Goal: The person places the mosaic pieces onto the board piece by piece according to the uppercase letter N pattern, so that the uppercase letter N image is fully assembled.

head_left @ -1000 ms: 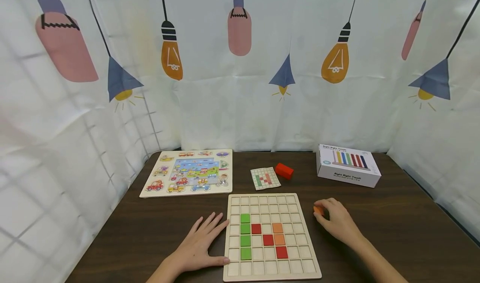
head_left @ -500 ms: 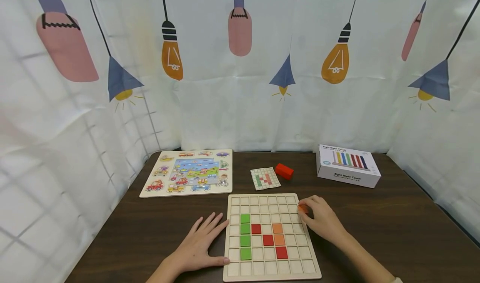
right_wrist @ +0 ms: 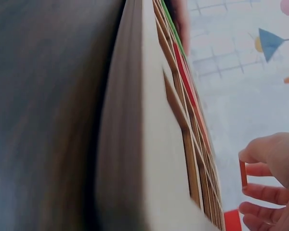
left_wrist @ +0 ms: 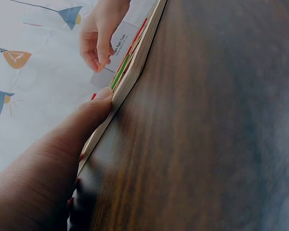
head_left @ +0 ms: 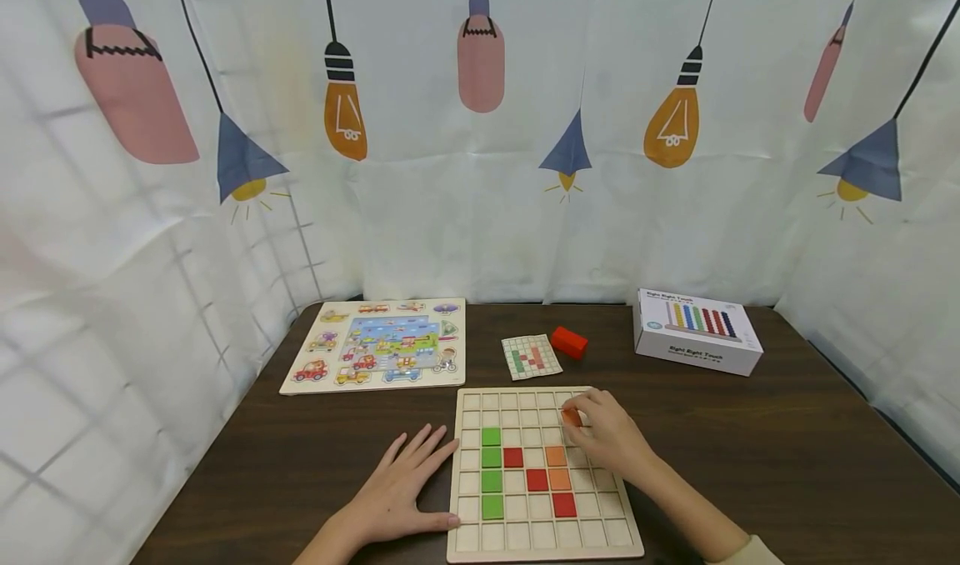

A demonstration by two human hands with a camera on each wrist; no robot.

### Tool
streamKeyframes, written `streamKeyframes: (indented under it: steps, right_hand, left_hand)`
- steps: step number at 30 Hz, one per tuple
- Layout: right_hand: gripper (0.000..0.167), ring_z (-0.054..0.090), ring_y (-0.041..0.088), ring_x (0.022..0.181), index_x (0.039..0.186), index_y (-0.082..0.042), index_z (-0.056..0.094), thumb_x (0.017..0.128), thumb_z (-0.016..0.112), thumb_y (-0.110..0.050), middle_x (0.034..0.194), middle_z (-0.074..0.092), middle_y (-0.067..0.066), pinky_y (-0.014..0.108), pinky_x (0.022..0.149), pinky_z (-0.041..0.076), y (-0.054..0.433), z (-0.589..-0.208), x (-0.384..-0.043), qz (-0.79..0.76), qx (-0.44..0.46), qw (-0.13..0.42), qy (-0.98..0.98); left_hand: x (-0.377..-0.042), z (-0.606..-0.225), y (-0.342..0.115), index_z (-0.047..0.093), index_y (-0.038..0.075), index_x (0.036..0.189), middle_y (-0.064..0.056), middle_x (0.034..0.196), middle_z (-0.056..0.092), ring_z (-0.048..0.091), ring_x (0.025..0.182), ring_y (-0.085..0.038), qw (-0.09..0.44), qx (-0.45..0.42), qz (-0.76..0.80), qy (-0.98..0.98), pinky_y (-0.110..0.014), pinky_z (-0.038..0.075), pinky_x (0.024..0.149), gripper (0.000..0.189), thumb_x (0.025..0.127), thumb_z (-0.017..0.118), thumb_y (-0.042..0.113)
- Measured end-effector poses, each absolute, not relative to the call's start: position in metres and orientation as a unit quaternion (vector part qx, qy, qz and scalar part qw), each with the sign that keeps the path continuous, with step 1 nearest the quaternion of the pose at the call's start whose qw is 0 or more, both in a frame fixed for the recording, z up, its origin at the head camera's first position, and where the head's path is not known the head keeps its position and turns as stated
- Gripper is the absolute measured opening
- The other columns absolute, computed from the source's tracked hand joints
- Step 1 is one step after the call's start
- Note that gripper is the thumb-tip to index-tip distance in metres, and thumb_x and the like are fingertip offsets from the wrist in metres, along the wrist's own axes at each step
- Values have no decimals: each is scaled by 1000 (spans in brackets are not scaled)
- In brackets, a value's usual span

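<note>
My right hand (head_left: 606, 433) pinches a small orange square tile (right_wrist: 243, 173) between thumb and fingers, over the upper right part of a wooden grid board (head_left: 517, 536). Fingers spread, my left hand (head_left: 393, 490) rests at the board's left edge, its thumb (left_wrist: 104, 93) touching the rim. On the board lie a column of green tiles (head_left: 491, 481), a diagonal of red tiles (head_left: 537, 480) and two orange tiles (head_left: 558, 479) stacked one above the other.
Behind the board lie a pattern card (head_left: 531, 357) with coloured squares and a red block (head_left: 569, 342). A vehicle picture puzzle (head_left: 300, 352) is at the back left, a white printed box (head_left: 697, 332) at the back right. A curtain (head_left: 480, 215) hangs behind the dark table (head_left: 750, 448).
My right hand has moved left with the orange tile, from the table beside the board to over its upper right part. My left hand has stayed in place.
</note>
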State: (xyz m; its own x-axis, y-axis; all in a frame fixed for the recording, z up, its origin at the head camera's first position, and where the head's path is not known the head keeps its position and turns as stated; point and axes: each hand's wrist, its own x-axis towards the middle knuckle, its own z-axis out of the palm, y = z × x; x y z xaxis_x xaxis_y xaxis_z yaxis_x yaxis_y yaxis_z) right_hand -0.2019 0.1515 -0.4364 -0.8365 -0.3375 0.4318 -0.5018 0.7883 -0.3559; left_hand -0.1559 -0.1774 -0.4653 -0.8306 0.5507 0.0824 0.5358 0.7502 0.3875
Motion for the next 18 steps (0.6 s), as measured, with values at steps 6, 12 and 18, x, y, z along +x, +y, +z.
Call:
streamKeyframes:
  steps: [6, 12, 18]
  right_hand:
    - [15, 49, 10, 83, 90, -15, 68, 76, 73, -17, 91, 56, -5, 28, 67, 46, 139, -439, -200, 233, 235, 169, -928]
    - [15, 47, 7, 82, 89, -18, 67, 76, 74, -20, 90, 55, -9, 26, 67, 45, 132, -445, -200, 233, 233, 154, -931]
    - [15, 47, 9, 78, 87, -17, 67, 75, 74, -20, 85, 55, -8, 25, 64, 43, 128, -450, -200, 219, 254, 166, -927]
  left_hand:
    - [-156, -465, -177, 27, 25, 146, -6, 150, 22, 14, 137, -29, 14, 293, 203, 934, -57, 9, 103, 89, 74, 49, 73]
    - [-155, -465, -177, 27, 25, 146, -6, 150, 22, 14, 138, -29, 11, 294, 200, 935, -56, 9, 103, 89, 74, 48, 74]
    - [-155, -465, -177, 27, 24, 146, -6, 150, 22, 14, 138, -29, 10, 293, 197, 936, -57, 9, 103, 90, 74, 48, 74]
